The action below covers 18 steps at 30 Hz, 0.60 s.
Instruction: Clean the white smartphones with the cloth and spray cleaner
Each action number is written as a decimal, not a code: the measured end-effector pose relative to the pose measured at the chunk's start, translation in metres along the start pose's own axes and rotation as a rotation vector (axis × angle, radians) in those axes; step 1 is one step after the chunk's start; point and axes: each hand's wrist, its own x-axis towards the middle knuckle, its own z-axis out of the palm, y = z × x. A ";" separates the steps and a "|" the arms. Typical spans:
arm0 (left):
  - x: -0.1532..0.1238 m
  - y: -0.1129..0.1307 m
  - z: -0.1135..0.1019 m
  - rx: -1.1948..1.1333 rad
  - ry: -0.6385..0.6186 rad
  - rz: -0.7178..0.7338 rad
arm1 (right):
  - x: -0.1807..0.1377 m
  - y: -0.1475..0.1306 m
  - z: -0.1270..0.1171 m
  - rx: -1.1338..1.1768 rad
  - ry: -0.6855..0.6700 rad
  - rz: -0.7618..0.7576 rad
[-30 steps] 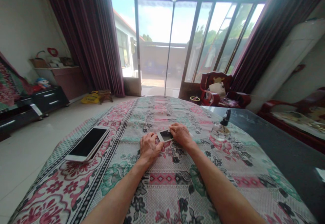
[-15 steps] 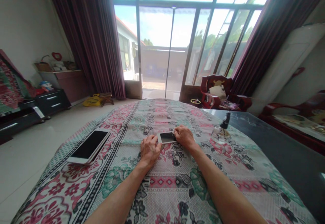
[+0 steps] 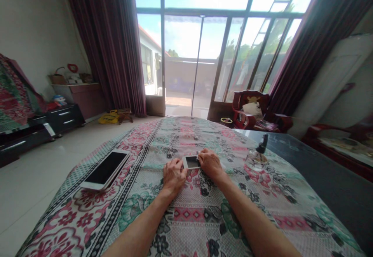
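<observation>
A small white smartphone (image 3: 192, 162) with a dark screen lies on the patterned tablecloth (image 3: 192, 230), between my hands. My left hand (image 3: 175, 175) grips its left end, the thumb along the near edge. Curled fingers of my right hand (image 3: 211, 164) press on the right part of the screen and cover that end. A bit of something pale shows at those fingertips, too small to name. Off to the left lies a larger white tablet (image 3: 106, 169) with a black screen, on top of another flat thing. A clear spray bottle (image 3: 258, 158) with a black nozzle stands to the right.
Beyond the cloth's right edge runs a dark tabletop (image 3: 309, 160). A red wooden armchair (image 3: 252, 109) stands near the glass doors (image 3: 189, 74). On the floor at left are a yellow bag (image 3: 109, 117) and a low black cabinet (image 3: 65, 117).
My right hand has shifted slightly left over the phone's screen. My left hand keeps its hold. The whole view has moved a little, so everything appears lower and farther right.
</observation>
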 end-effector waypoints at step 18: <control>0.002 -0.004 0.001 0.004 -0.021 0.020 | 0.001 0.004 0.001 0.069 -0.005 -0.015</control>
